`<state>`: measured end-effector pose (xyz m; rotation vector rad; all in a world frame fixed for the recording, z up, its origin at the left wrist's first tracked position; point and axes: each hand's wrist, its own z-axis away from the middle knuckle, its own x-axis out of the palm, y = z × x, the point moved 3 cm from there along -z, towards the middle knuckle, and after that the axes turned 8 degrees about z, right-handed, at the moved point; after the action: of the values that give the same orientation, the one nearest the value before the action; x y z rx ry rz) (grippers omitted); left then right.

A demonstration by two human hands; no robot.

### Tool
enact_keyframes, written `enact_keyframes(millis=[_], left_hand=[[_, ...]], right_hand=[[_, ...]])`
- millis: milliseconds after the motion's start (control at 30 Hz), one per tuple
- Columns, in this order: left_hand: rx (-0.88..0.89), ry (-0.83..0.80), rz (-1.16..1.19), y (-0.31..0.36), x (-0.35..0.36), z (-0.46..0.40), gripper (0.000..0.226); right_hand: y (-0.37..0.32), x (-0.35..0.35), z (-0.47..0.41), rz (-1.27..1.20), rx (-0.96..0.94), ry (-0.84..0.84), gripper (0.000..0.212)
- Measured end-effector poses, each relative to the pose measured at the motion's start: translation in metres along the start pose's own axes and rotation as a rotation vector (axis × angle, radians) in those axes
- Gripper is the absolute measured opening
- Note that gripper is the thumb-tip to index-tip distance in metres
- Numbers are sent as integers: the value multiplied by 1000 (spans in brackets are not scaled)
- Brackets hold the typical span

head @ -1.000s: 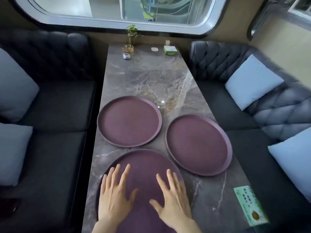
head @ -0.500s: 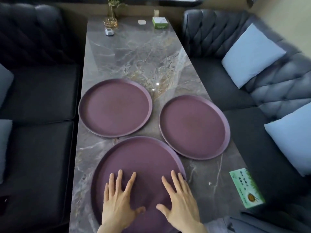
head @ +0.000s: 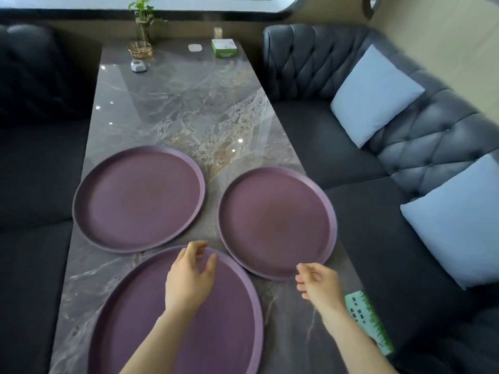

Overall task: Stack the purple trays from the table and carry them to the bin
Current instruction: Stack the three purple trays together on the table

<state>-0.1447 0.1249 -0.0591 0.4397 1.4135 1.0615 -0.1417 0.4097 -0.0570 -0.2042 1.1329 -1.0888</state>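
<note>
Three round purple trays lie flat on the marble table (head: 183, 109). The nearest tray (head: 140, 319) is in front of me, a second tray (head: 137, 198) lies at the far left, and a third tray (head: 275, 220) at the right. My left hand (head: 189, 276) hovers over the far edge of the nearest tray, fingers loosely curled and empty. Just beside the near rim of the right tray is my right hand (head: 317, 284), fingers curled and holding nothing.
Dark tufted sofas flank the table, with light blue cushions (head: 375, 95) on the right one. At the far end stand a small plant in a glass (head: 141, 36), a green box (head: 224, 48) and a small white object (head: 138, 66). A green card (head: 367, 319) lies at the table's right edge.
Both hands lifted off the nearest tray where they lay flat. The left moved forward to its far edge, the right moved right toward the right tray. The camera view shifted.
</note>
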Motion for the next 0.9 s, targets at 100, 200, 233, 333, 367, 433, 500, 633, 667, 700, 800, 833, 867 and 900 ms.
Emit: enact_keyframes(millis=[100, 200, 233, 333, 367, 433, 500, 633, 667, 700, 800, 833, 867, 900], left_hand=[[-18, -23, 63, 24, 25, -32, 43], [-155, -30, 140, 33, 45, -56, 58], [-221, -29, 174, 34, 51, -61, 63], [-323, -15, 235, 34, 67, -72, 74], [-341, -6, 239, 34, 71, -75, 76], [-376, 6, 259, 33, 79, -81, 82], [-414, -3, 289, 31, 86, -86, 88], [-469, -16, 449, 39, 96, -88, 104], [-477, -11, 502, 41, 96, -88, 104], [-486, -8, 543, 43, 96, -87, 102], [-460, 11, 612, 48, 92, -82, 95], [-436, 24, 619, 52, 90, -79, 91], [-413, 43, 622, 56, 86, -75, 87], [-398, 63, 623, 58, 81, -70, 85]], right_hand=[[3, -37, -40, -84, 84, 26, 11], [5, -61, -75, -51, 125, 111, 9], [5, -65, -85, -60, 141, 131, 15], [-2, -71, -108, -100, 146, 114, 47], [-5, -72, -116, -119, 131, 101, 53], [-11, -71, -130, -140, 90, 61, 64], [-16, -68, -143, -158, 67, -3, 71], [-25, -64, -159, -320, 67, -114, 73], [-26, -63, -161, -347, 68, -114, 71], [-27, -64, -162, -365, 71, -107, 70], [-31, -67, -156, -374, 66, -60, 68], [-32, -68, -151, -375, 61, -38, 68], [-34, -69, -146, -383, 56, -16, 68], [-35, -70, -139, -399, 54, 8, 68]])
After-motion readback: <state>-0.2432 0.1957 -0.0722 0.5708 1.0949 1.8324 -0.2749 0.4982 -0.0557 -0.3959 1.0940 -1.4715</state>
